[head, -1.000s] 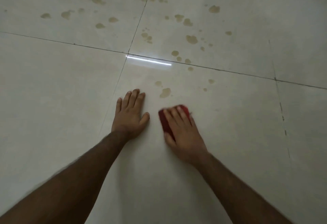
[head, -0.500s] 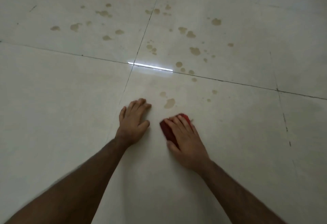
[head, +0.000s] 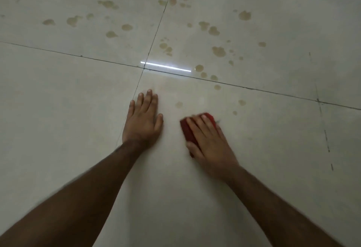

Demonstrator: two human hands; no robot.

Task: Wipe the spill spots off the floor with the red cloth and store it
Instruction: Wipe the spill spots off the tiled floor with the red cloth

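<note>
My right hand presses a folded red cloth flat against the pale tiled floor; the cloth shows at the fingertips and along the thumb side, the rest is hidden under the palm. My left hand lies flat on the floor with fingers spread, a little left of the cloth and holding nothing. A small brownish spill spot sits just beyond the cloth, and two others lie to its right. Several larger brownish spots are scattered over the far tiles.
Dark grout lines cross the glossy floor, meeting near a bright light reflection. More spill spots spread across the far left tile. The near tiles around my forearms are bare floor.
The larger spot that lay just ahead of the cloth is gone and the cloth covers that place. My left hand has flattened and shifted forward. The view has tilted slightly.
</note>
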